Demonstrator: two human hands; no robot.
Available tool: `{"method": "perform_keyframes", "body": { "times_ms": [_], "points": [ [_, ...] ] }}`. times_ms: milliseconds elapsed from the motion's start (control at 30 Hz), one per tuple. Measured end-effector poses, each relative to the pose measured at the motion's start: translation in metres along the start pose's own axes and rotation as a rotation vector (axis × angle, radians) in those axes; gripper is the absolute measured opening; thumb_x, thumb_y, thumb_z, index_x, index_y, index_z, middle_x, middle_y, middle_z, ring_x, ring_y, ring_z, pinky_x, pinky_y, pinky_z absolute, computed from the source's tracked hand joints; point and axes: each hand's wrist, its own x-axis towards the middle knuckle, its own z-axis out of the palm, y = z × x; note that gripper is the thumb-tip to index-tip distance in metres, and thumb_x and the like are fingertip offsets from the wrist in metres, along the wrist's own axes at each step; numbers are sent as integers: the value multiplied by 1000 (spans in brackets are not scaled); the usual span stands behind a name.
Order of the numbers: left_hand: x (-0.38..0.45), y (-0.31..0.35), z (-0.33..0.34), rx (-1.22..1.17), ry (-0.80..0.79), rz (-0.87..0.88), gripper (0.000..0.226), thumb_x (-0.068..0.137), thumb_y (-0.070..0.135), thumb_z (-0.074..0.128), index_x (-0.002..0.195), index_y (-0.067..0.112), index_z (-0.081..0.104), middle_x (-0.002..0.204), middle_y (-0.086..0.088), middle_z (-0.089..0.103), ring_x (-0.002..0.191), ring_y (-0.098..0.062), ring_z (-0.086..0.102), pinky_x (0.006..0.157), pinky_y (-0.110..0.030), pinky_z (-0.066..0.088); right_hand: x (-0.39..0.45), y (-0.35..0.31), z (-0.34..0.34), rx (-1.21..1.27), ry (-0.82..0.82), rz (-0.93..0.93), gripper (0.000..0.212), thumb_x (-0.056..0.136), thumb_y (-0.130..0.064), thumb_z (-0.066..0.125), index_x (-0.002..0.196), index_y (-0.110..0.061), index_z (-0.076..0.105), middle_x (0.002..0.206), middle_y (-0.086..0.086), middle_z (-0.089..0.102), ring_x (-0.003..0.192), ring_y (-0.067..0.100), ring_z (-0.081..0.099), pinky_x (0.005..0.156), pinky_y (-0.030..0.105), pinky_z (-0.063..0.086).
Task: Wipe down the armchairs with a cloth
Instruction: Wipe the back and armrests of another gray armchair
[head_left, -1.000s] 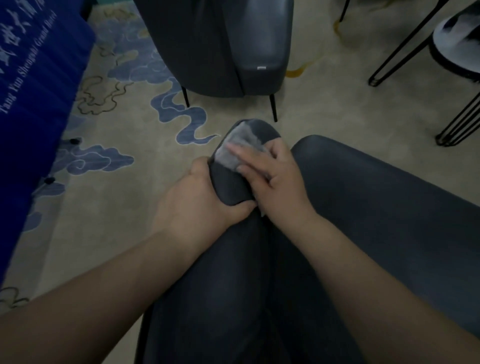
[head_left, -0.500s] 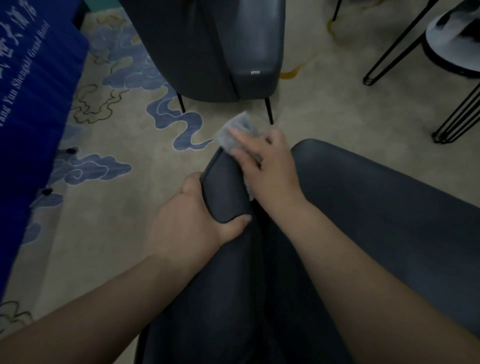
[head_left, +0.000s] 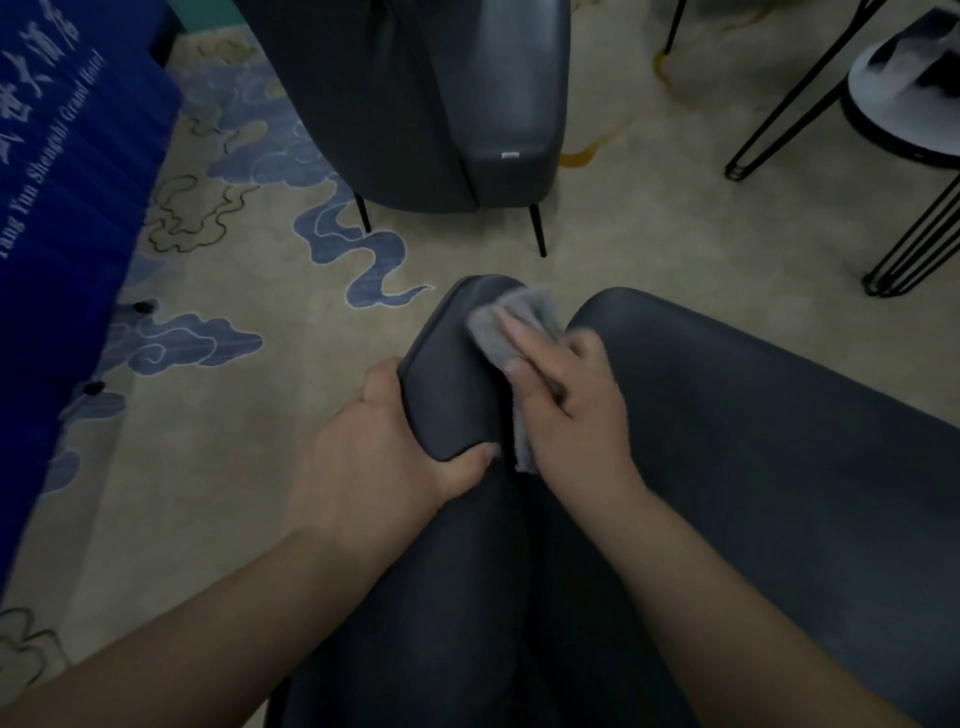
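Patterned carpet (head_left: 291, 415) underfoot; keep left hand (head_left: 374, 457) curled round near armchair (head_left: 727, 467) armrest tip to steady it, press grey cloth (head_left: 514, 322) flat under straight-fingered right hand (head_left: 566, 410), sweeping over rounded front corner and inner seam.

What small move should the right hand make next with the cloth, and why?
Probably slide the cloth back along the armrest toward the left hand. The right hand presses it flat near the armrest's far end, so the nearer stretch looks next.
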Motion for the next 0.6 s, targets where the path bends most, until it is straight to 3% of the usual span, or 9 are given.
{"method": "perform_keyframes", "body": {
  "times_ms": [100,233,300,433,600],
  "points": [
    [-1,2,-1,5,-6,-1,91,52,80,62,124,32,37,87,19,48,74,-9,53,52,-12,29,46,-4,5,-163,-193,-103,34,92,-24,58,124,-38,59,90,-10,34,86,7,44,82,4,34],
    [-1,1,-1,5,1,7,90,52,83,56,124,33,36,85,21,45,72,-7,47,53,-12,29,91,18,-8,-205,-116,105,32,96,-23,54,127,-28,59,116,3,54,100,6,50,78,-7,28],
    [0,1,-1,3,-3,11,90,52,83,56,123,33,35,85,21,45,71,-6,45,53,-14,30,85,25,-9,-151,-63,168,32,97,-21,52,129,-23,59,130,1,57,112,1,51,85,-5,28],
    [1,-1,2,1,8,16,86,54,82,56,122,34,34,82,22,44,70,-6,46,52,-18,33,40,28,3,51,97,292,36,97,-20,52,132,-26,55,112,-13,54,89,-25,46,77,-9,28],
    [0,-3,3,-5,31,23,85,57,82,53,122,31,36,82,22,44,72,-6,46,57,-27,37,-16,27,9,138,131,366,36,96,-20,53,131,-28,53,103,-16,51,89,-30,45,78,-8,29]
  ]
}}
